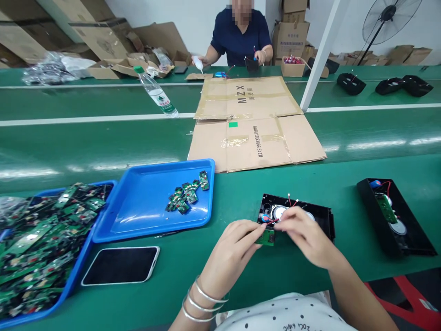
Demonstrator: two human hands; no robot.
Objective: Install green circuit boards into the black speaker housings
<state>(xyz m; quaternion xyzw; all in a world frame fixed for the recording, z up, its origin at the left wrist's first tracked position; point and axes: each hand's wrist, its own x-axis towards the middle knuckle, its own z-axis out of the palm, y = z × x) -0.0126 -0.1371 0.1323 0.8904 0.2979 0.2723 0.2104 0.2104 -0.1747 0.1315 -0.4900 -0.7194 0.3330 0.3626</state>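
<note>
My left hand [239,243], with silver bangles at the wrist, is closed on a small green circuit board [267,237] at the near edge of an open black casing [319,216]. My right hand [308,234] is pinched close to the board, at red wires [272,221]; its fingertips are slightly blurred. Inside the casing are a round speaker [278,212] and a blue part [264,218]. Thin wires with white plugs stick up at its far edge. A second black casing [406,225], holding a green board, lies to the right.
Left of my hands are a blue tray [138,197] with several small boards, a fuller blue tray [81,257] and a phone [120,265]. Flattened cardboard [255,133] and a bottle [160,97] lie beyond. Across the table sits a person [237,39] holding a white bottle and a black part.
</note>
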